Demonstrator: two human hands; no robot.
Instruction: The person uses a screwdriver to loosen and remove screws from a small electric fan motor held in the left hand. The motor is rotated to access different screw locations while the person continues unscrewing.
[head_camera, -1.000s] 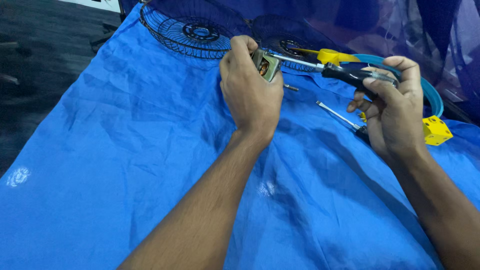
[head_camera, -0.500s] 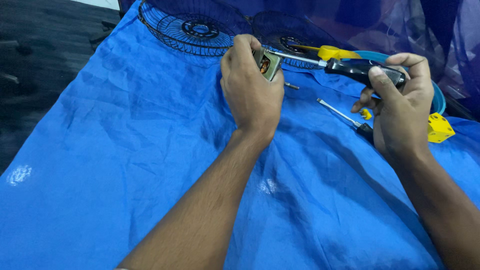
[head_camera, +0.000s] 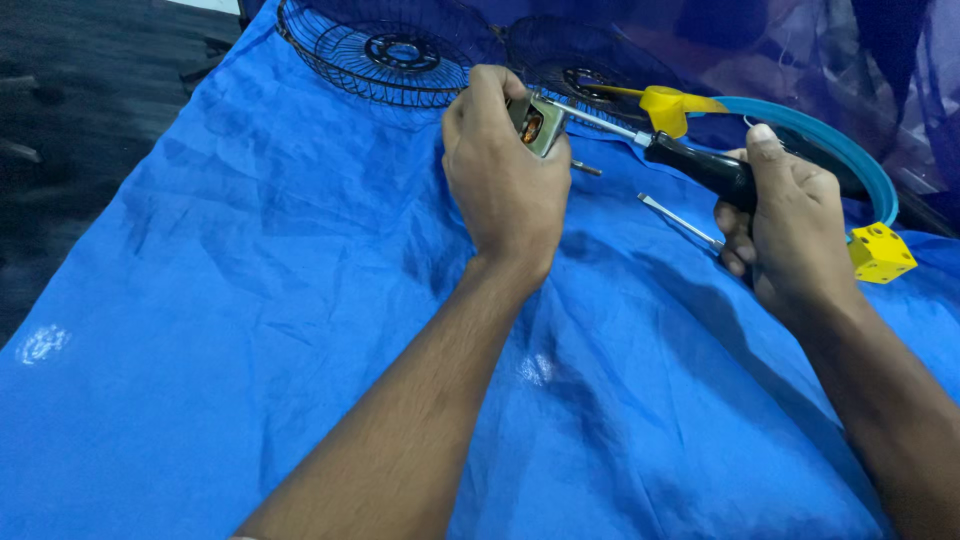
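Now right hand (head_camera: 800, 225) grips screwdriver (head_camera: 690, 165) pointing left into left hand's (head_camera: 505, 170) clutched motor (head_camera: 537, 125).

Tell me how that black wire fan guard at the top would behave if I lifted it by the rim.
The fan guard is thin open wire mesh, so probably light for its size. Lifted at one edge it may flex or sag slightly. Its round rim lies on loose blue cloth, so it could snag or drag the fabric.

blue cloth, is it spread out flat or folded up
Spread out: the blue cloth lies open, wrinkled, under both hands, the wire fan guard resting on its far end.
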